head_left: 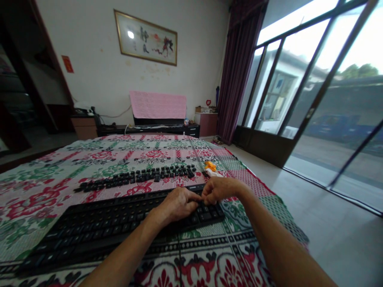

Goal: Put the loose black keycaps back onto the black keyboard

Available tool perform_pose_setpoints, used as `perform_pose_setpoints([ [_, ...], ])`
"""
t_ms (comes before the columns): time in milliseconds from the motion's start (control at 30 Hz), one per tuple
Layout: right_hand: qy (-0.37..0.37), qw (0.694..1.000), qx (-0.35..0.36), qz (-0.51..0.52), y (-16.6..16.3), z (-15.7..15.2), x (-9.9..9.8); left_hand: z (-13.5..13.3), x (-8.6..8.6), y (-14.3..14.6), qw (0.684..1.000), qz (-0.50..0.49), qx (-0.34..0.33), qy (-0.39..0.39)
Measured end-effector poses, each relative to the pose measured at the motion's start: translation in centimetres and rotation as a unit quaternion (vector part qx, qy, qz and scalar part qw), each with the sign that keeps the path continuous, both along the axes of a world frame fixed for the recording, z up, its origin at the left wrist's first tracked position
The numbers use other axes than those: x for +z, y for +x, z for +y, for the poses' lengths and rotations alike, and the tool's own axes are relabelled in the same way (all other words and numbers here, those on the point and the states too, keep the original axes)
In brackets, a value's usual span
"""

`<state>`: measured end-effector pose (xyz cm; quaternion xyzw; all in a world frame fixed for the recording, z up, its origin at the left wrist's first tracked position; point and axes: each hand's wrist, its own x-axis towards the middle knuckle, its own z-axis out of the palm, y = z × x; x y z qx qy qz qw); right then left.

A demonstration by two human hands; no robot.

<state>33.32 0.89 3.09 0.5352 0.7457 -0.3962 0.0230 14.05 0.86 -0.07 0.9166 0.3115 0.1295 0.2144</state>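
A black computer keyboard [113,221] lies at a slant on the patterned cloth. Its upper rows are bare of keycaps, while the lower rows and part of the number pad still carry them. Over the number pad, my left hand [181,203] is closed, thumb and fingers pressed together against the keys. My right hand [220,189] is pinched right beside it, fingertips down at the pad's upper keys. Whatever sits between the fingers is hidden. Behind the keyboard, loose black keycaps [157,175] are spread in a long band.
A crumpled orange and white item [211,166] lies just beyond my right hand. The red, green and white cloth [155,153] covers the broad surface. A cable [180,255] runs toward me from the keyboard. Farther back stand a low cabinet [193,130] and glass doors [275,87].
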Motion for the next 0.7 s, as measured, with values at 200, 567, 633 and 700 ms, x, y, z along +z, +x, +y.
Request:
perform_pose_setpoints([
  [200,0.013,1.000,0.005,-0.026,-0.5,0.1,-0.2,0.2,-0.1,0.1,1.000,-0.006,0.013,0.000],
  [567,0.051,0.997,0.001,-0.056,-1.0,-0.4,0.5,0.2,-0.3,-0.1,1.000,-0.014,0.012,-0.004],
  [633,0.044,0.998,-0.005,-0.047,-0.8,-0.4,0.5,0.3,-0.4,-0.1,1.000,-0.015,0.012,-0.004],
  [700,0.037,0.998,-0.003,-0.041,-0.7,-0.3,0.5,0.4,-0.5,-0.1,1.000,-0.014,0.011,-0.002],
])
